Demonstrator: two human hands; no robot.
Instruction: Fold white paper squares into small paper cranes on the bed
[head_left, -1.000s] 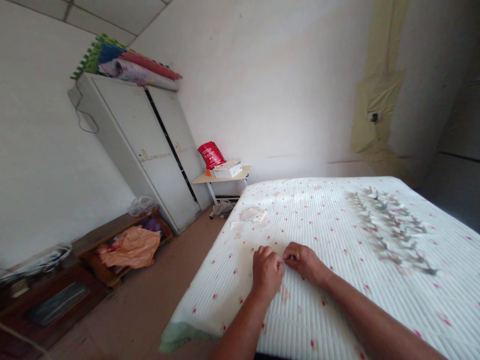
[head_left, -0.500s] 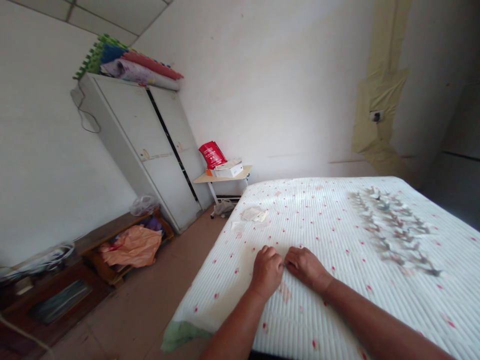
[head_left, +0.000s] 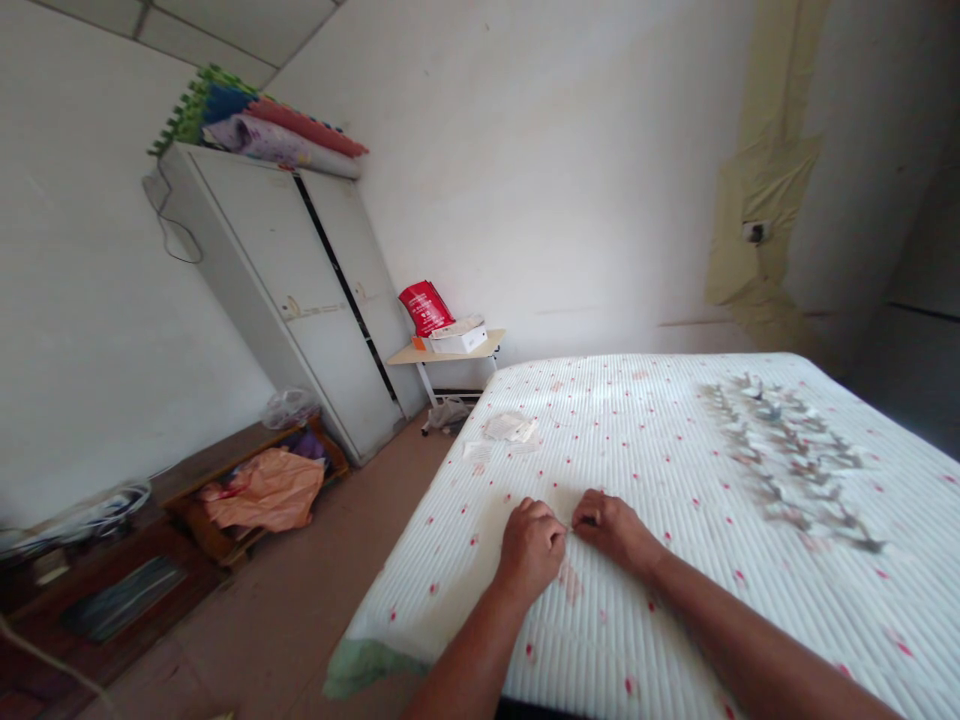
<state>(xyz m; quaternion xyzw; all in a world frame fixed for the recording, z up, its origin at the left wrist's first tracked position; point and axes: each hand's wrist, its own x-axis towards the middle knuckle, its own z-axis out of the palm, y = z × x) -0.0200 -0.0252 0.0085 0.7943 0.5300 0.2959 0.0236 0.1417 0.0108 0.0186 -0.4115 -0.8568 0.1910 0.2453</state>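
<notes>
Quilted white bedding (head_left: 645, 640), ribbed and flecked with red, fills the lower right of the view. Near its edge, a thin pale strand (head_left: 568, 529), too fine to identify, runs between the two hands, right at their fingertips. Left hand (head_left: 531, 550) and right hand (head_left: 613, 530) are curled and pinched on it, held low over the soft ribbed cloth. Farther along the bedding lie crumpled papers (head_left: 510, 428) and rows of small grey-white pieces (head_left: 780, 460).
</notes>
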